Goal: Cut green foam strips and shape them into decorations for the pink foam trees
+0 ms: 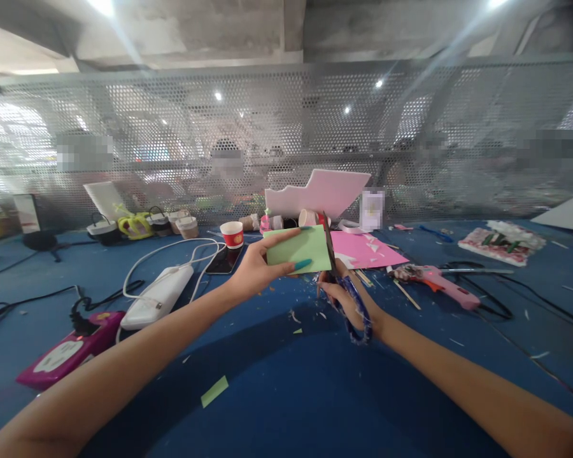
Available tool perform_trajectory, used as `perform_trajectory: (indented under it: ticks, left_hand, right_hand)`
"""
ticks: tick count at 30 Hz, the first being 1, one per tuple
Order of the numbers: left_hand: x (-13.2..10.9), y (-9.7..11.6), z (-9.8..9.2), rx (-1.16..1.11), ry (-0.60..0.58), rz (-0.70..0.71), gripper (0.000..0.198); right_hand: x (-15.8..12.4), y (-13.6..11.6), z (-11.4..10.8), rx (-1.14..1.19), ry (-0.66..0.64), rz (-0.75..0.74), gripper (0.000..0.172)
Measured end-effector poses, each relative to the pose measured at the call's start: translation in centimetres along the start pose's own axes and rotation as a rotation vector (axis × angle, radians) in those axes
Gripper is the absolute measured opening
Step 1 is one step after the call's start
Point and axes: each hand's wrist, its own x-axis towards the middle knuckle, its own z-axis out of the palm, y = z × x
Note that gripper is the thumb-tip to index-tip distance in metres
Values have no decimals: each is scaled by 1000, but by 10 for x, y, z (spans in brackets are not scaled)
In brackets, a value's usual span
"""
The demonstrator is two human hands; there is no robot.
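My left hand (258, 270) pinches a light green sheet of paper (298, 249) by its left side, thumb in front and fingers behind. In my right hand (346, 299) is a pair of scissors (358, 312) with blue-wrapped handles. Their dark blades point upward along the right edge of the paper; whether they are parted there I cannot tell. Below, a cut green strip (214, 391) lies on the blue table (286, 420), with a smaller green scrap (298, 331) farther back.
A pink glue gun (451, 289) and its cord lie right, near a decorated foam piece (501, 243). Pink paper (363, 250) lies behind my right hand. To the left are a white power bank (157, 298), a magenta power strip (71, 350), a paper cup (232, 235) and a phone (225, 259).
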Motion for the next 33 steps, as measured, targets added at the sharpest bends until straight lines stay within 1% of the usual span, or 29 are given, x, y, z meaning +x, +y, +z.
perform_trajectory:
  ticks: [4, 8, 11, 16, 20, 24, 33]
  left_hand:
    - [1, -3, 0, -101, -1, -43, 60]
    - [0, 0, 4, -171, 10, -80, 61]
    - [-1, 4, 8, -159, 31, -76, 59]
    - [-4, 7, 11, -55, 65, -28, 57]
    - [-5, 7, 11, -25, 59, -21, 58]
    - [-5, 6, 11, 2, 53, 16, 58]
    - [-6, 9, 17, -127, 58, -35, 57]
  right_hand:
    - [0, 1, 0, 24, -7, -2, 7]
    - [0, 3, 2, 23, 4, 15, 7]
    - [0, 6, 2, 20, 16, 0, 7]
    - [0, 10, 2, 1, 37, -14, 7]
    - [0, 10, 1, -29, 47, 15, 8]
    - [-1, 12, 1, -49, 44, 26, 9]
    - [-2, 17, 3, -19, 65, 63, 14]
